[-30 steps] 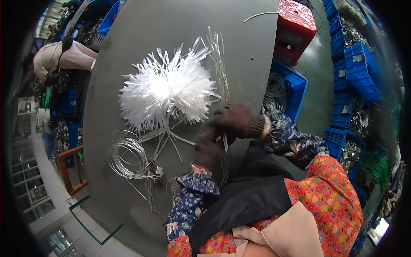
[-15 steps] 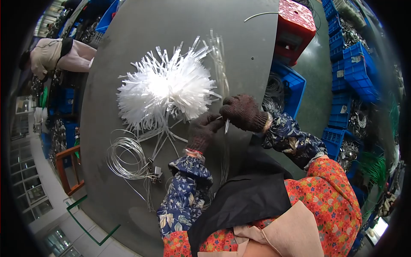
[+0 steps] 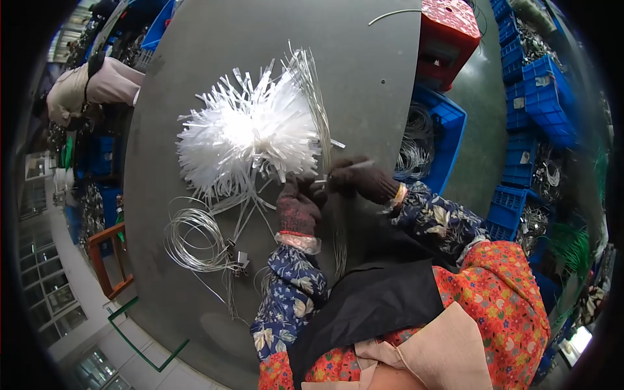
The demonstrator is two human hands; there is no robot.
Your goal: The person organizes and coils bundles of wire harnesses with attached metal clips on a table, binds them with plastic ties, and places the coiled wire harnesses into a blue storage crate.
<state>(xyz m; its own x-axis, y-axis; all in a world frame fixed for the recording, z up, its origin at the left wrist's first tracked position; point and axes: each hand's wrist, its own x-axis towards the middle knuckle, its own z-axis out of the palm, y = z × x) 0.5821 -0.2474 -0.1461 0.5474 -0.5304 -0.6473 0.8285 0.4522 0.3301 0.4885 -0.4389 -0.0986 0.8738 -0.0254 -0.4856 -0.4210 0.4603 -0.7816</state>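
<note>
Both my hands wear dark knitted gloves and are close together over the grey table (image 3: 364, 78). My left hand (image 3: 300, 201) is closed, fingertips pinched by a short thin white strip (image 3: 320, 182). My right hand (image 3: 365, 181) is closed too and smeared by motion, with a blurred pale sliver along its top; what its fingers grip is hidden. A long bundle of thin wires (image 3: 316, 97) runs past the fingertips and down towards the black apron. Just beyond my left hand lies a big heap of white plastic strips (image 3: 253, 130) with thin tails.
A coil of thin wire (image 3: 195, 239) with small metal blocks (image 3: 239, 260) lies left of my left arm. At the table's right edge stand a red stool (image 3: 448, 39) and a blue crate (image 3: 448, 123) of coiled wire. Another person (image 3: 97, 84) bends over at the far left.
My left hand has moved slightly left and up, its wrist turned more upright. My right hand has shifted down and left. The wire bundle's far end has swung left over the white heap.
</note>
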